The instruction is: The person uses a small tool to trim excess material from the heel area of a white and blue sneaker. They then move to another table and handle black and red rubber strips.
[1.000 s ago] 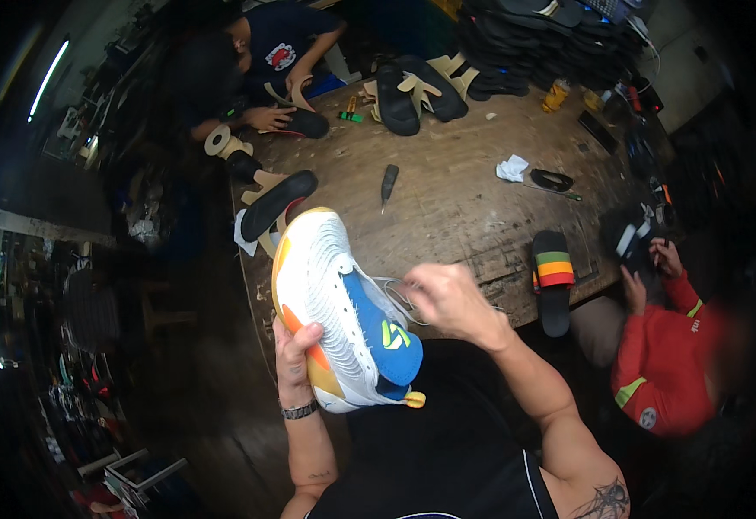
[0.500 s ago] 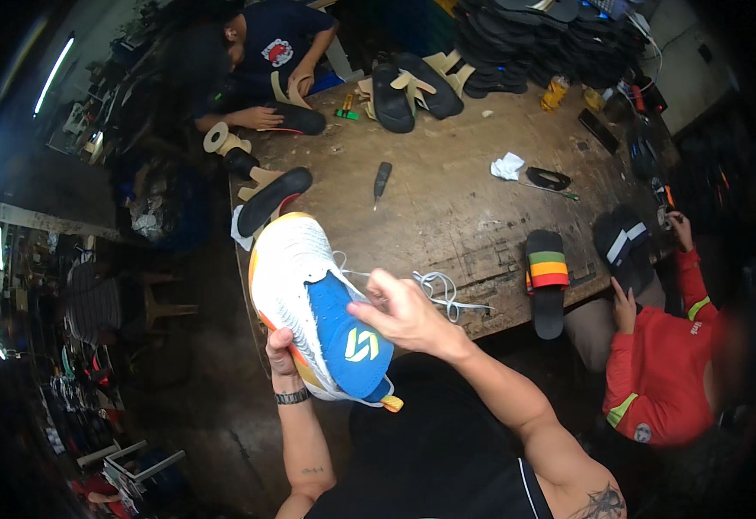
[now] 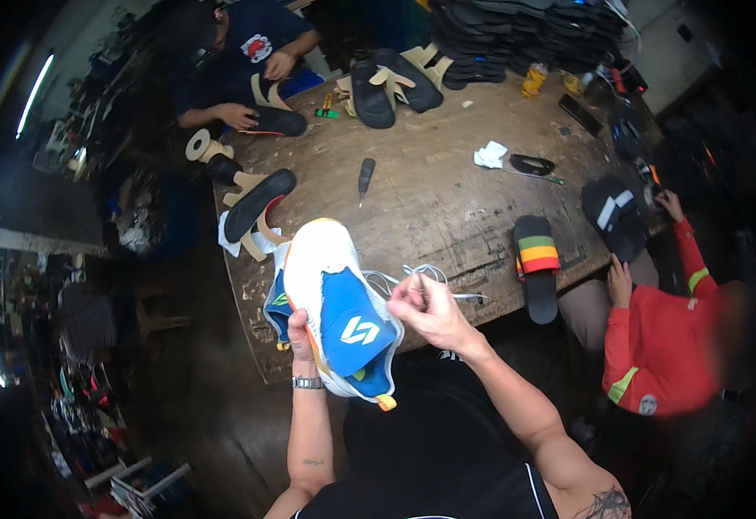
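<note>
My left hand [image 3: 299, 330] grips a white sneaker [image 3: 313, 242] with orange trim, a broad blue tongue [image 3: 352, 333] and a yellow heel loop. Part of a second sneaker [image 3: 279, 309] with blue inside shows behind it on the left. My right hand [image 3: 421, 304] is at the right edge of the held sneaker, fingers curled and closed; what is between them, if anything, is too small to make out. Pale laces [image 3: 464, 296] trail beside it over the worktable.
The worn table [image 3: 434, 190] holds sandals [image 3: 373, 95], striped slide [image 3: 535, 268], dark tool [image 3: 366, 177], spool [image 3: 197, 144], white tissue [image 3: 490, 154] and piled black soles [image 3: 516, 35]. A co-worker [image 3: 257, 52] handles a sandal at back left; another in red [image 3: 654, 346] works at right.
The sneaker has turned to show more of its tongue, and a second one has come into view behind. My right hand has moved from the tongue to the shoe's right edge.
</note>
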{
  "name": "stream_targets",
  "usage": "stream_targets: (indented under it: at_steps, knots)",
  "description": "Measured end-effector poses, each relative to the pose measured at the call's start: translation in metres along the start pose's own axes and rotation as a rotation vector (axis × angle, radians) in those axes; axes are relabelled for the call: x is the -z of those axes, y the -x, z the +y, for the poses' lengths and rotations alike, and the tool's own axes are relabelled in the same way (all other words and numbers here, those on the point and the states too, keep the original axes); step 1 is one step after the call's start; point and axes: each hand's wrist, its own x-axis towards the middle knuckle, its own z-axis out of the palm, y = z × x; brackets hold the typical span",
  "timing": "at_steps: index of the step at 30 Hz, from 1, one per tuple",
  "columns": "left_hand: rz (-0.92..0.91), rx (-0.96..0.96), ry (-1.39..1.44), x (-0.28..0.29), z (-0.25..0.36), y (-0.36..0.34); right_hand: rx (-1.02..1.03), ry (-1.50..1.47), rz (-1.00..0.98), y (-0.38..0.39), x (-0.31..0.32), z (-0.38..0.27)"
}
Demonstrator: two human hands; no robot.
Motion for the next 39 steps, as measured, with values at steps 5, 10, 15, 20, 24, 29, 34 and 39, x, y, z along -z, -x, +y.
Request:
stream_targets:
  at_steps: [5, 10, 15, 20, 24, 29, 34, 39]
  knots:
    - [-0.052, 0.113, -0.038, 0.038, 0.006, -0.010, 0.148, 0.338, 0.282, 0.006, -0.003, -0.016]
    - [-0.160, 0.273, 0.291, 0.070, 0.021, -0.016, 0.056, 0.568, 0.418, 0.029, -0.010, -0.009]
    - [-0.075, 0.479, 0.399, 0.048, 0.018, 0.000, -0.047, 0.434, 0.487, 0.033, -0.064, -0.010]
    - [-0.543, 0.579, 0.485, 0.029, 0.023, 0.002, -0.066, 0.270, 0.487, 0.029, -0.081, -0.055]
    - [-0.762, 0.806, 0.564, 0.033, 0.029, -0.003, 0.177, 0.519, 0.282, 0.014, -0.079, -0.095]
    - [-0.648, 0.949, 0.571, 0.041, 0.036, 0.014, 0.192, 0.880, -0.098, -0.006, -0.082, -0.119]
    - [-0.446, 1.004, 0.527, 0.049, 0.035, 0.030, 0.259, 1.103, -0.245, -0.005, -0.089, -0.117]
    - [-0.123, 0.972, 0.350, 0.052, 0.034, 0.022, 0.285, 1.107, -0.172, 0.007, -0.091, -0.100]
